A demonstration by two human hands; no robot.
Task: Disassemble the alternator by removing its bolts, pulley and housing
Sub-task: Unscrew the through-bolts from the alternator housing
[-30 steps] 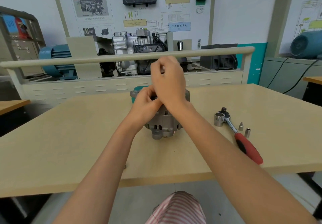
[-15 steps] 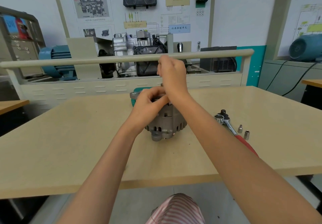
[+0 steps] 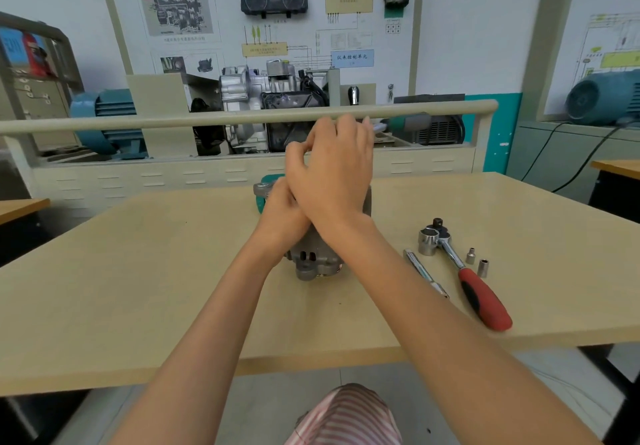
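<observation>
Mostly hidden grey alternator (image 3: 313, 261) upright

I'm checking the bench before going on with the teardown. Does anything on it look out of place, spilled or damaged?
Nothing stands out. The alternator sits on the table under both hands. The ratchet, an extension bar and two small sockets lie loose but close together to its right. No spill or visible damage.
</observation>
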